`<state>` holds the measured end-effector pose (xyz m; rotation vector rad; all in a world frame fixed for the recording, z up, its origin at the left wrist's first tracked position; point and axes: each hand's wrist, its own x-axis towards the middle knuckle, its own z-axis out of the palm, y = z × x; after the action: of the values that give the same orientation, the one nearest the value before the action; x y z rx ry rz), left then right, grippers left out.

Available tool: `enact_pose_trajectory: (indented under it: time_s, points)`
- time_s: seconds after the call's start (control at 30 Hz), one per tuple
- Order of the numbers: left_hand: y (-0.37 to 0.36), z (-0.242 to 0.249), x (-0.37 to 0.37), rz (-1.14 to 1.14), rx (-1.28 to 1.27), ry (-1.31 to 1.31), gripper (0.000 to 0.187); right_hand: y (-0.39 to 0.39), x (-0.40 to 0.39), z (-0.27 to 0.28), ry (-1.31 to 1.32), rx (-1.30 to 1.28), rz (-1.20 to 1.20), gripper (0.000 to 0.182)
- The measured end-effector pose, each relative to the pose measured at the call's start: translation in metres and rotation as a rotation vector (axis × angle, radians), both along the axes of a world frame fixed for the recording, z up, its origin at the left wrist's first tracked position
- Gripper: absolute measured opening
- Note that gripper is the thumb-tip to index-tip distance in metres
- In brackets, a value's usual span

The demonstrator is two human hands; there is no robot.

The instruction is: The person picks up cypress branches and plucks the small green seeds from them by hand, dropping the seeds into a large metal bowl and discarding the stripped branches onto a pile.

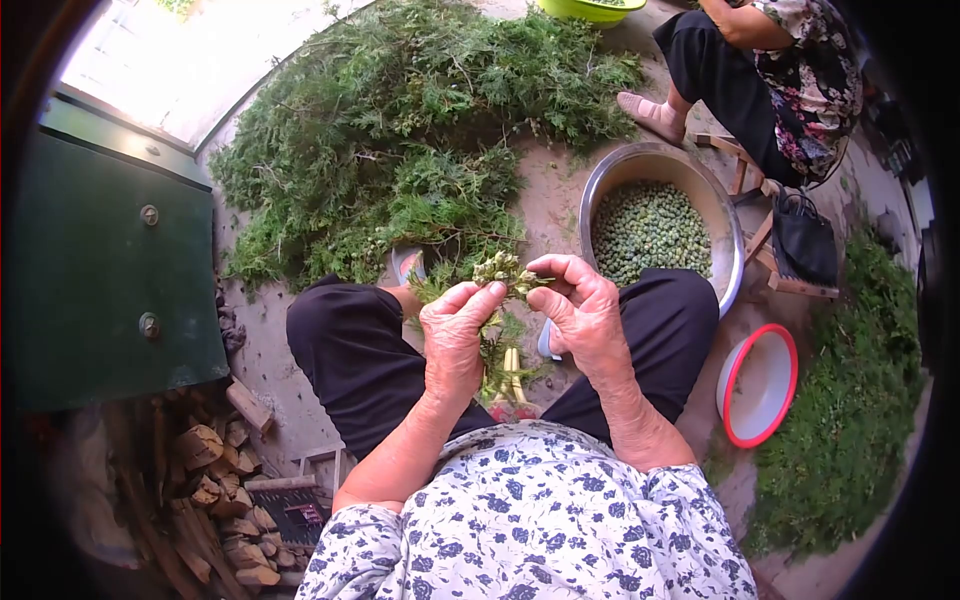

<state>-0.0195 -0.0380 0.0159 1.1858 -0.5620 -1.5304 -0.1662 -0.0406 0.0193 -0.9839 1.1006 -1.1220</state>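
Observation:
My left hand pinches an evergreen sprig between thumb and fingers, in front of my lap. Pale green seed cones cluster at its top, and leafy foliage hangs below the hand. My right hand is closed at the sprig's right side, thumb and forefinger pinching its tip. Just what lies between those fingertips is too small to make out. To the right of my knee stands a large metal basin holding many small green cones. Something with pale yellow handles lies between my legs, partly hidden.
A big heap of cut evergreen branches covers the ground ahead. More greenery lies at right, beside a red-rimmed white basin. Another person sits at upper right near a wooden stool. A green door and firewood are left.

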Motion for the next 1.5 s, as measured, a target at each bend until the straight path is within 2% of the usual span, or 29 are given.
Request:
enact_pose_trajectory:
  time_s: [0.2,0.27,0.3,0.37,0.4,0.47,0.53,0.6,0.63,0.67,0.73,0.8,0.87,0.93,1.03,1.1,1.13,1.2,1.23,1.27,1.37,1.43,1.5]
  points:
    - [0.009,-0.014,0.0,-0.01,-0.065,-0.058,0.014,0.0,0.007,-0.014,0.283,-0.04,-0.05,0.015]
    - [0.01,-0.013,-0.003,-0.009,-0.065,-0.029,0.014,-0.001,0.012,-0.031,0.11,-0.026,-0.154,0.018]
    - [0.011,-0.012,-0.004,-0.006,-0.067,-0.001,0.014,-0.001,0.015,-0.038,0.11,-0.024,-0.155,0.018]
    - [0.01,-0.006,-0.007,-0.007,-0.048,0.0,0.013,-0.001,0.019,-0.047,-0.112,0.03,-0.208,0.019]
    - [0.01,-0.005,-0.007,-0.01,-0.03,0.001,0.013,-0.002,0.017,-0.043,-0.11,0.031,-0.207,0.019]
    - [0.013,-0.008,-0.004,-0.001,-0.027,-0.009,0.012,-0.008,0.006,-0.026,-0.192,0.199,-0.312,0.02]
    - [0.013,-0.013,-0.002,0.007,-0.024,-0.021,0.011,-0.01,-0.001,-0.024,-0.127,0.229,-0.274,0.015]
    - [0.012,-0.017,0.0,0.048,0.001,-0.023,0.009,-0.011,0.001,-0.025,-0.288,0.078,-0.253,0.011]
    - [0.011,-0.016,0.002,0.058,0.029,0.005,0.008,-0.009,0.003,-0.02,-0.436,0.114,-0.266,0.01]
    - [0.01,-0.013,0.001,0.061,0.03,0.005,0.008,-0.007,0.001,-0.021,-0.436,0.115,-0.263,0.01]
    - [0.009,-0.008,0.0,0.106,0.083,-0.02,0.007,-0.002,-0.008,-0.021,-0.536,0.126,0.009,0.011]
    - [0.01,-0.007,0.0,0.097,0.087,-0.015,0.007,0.002,-0.005,-0.016,-0.476,0.199,0.012,0.015]
    - [0.01,-0.006,0.0,0.086,0.091,-0.007,0.007,0.003,0.005,-0.014,0.272,-0.249,-0.013,0.019]
    - [0.012,-0.007,0.002,0.036,0.078,0.029,0.008,0.001,0.01,-0.02,0.247,-0.207,-0.049,0.021]
    - [0.014,-0.01,0.003,-0.002,0.081,0.05,0.009,-0.001,0.01,-0.035,0.202,-0.345,-0.038,0.018]
    - [0.014,-0.006,0.0,-0.013,0.078,0.057,0.01,0.003,0.01,-0.032,-0.355,0.121,0.014,0.008]
    - [0.014,-0.004,-0.001,-0.021,0.076,0.065,0.011,0.003,0.01,-0.028,-0.354,0.121,0.014,0.008]
    - [0.013,-0.005,0.003,-0.021,0.08,0.064,0.011,0.002,0.011,-0.019,-0.482,0.289,-0.148,0.017]
    - [0.013,-0.007,0.005,-0.021,0.084,0.062,0.012,-0.002,0.002,-0.017,-0.46,0.297,-0.163,0.025]
    - [0.013,-0.008,0.006,-0.024,0.083,0.061,0.012,-0.004,-0.006,-0.025,-0.515,0.233,-0.135,0.022]
    - [0.013,-0.014,0.009,0.005,0.114,0.095,0.014,-0.007,-0.003,-0.01,-0.467,0.259,-0.168,0.019]
    - [0.013,-0.015,0.007,0.02,0.106,0.124,0.014,-0.001,0.002,-0.008,-0.55,0.221,-0.101,0.013]
    - [0.013,-0.016,0.008,0.036,0.096,0.151,0.014,0.006,0.004,-0.012,-0.527,0.248,-0.124,0.013]
